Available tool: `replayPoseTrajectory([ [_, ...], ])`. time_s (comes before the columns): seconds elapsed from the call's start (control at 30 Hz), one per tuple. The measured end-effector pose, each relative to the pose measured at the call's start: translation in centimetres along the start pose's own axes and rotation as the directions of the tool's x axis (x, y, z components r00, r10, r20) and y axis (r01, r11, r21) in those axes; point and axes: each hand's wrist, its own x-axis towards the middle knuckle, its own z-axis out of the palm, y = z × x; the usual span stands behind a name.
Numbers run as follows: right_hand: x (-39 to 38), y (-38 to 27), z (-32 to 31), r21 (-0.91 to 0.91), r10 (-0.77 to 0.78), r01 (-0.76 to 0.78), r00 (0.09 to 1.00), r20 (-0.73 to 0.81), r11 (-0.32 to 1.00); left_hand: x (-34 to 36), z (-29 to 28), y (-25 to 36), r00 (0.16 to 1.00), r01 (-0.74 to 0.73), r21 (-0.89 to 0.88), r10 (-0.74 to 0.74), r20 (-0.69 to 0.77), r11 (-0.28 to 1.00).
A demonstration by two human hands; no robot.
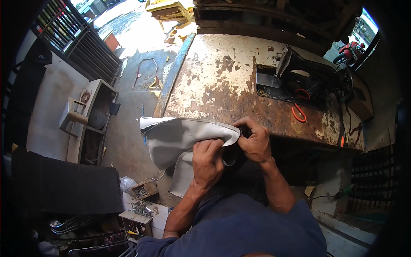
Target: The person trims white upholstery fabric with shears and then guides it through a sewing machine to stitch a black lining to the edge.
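A light grey sheet of upholstery-like material with a seamed upper edge hangs over the near edge of the worn table. My left hand is closed on a fold of it near the middle. At its right end, my right hand pinches the corner by the seam, thumb and forefinger together. What lies between those fingertips is too small to make out. Beyond my right hand, a black sewing machine is set into the table, with orange-handled scissors lying in front of it.
The table has peeling, stained paint. On the left are a stool and a shelf cabinet. Near my left elbow stand a wooden box of small metal parts and a small stand. A red motorcycle is outside.
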Motion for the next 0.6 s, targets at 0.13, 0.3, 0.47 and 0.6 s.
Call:
replayPoseTrajectory([
  [0.13, -0.3, 0.9, -0.1, -0.16, -0.087, 0.094, 0.995, 0.047, 0.983, 0.7, -2.9, -1.1, 0.999, 0.026, -0.007, -0.025, 0.036, 1.0],
  [0.3, -1.8, -2.0, 2.1, -0.181, -0.568, 0.549, 0.82, -0.069, 0.816, 4.2, -6.4, -0.4, 0.989, -0.127, 0.128, 0.136, -0.062, 0.984],
  [0.47, -1.0, -5.4, 5.2, -0.173, -0.663, 0.658, 0.748, 0.032, 0.733, 7.3, -11.3, 3.4, 0.989, -0.148, 0.221, 0.14, 0.051, 0.964],
  [0.6, 1.8, -6.1, 5.2, -0.142, -0.675, 0.673, 0.736, 0.038, 0.726, 8.1, -13.9, 5.7, 0.996, -0.069, 0.135, 0.061, 0.067, 0.988],
])
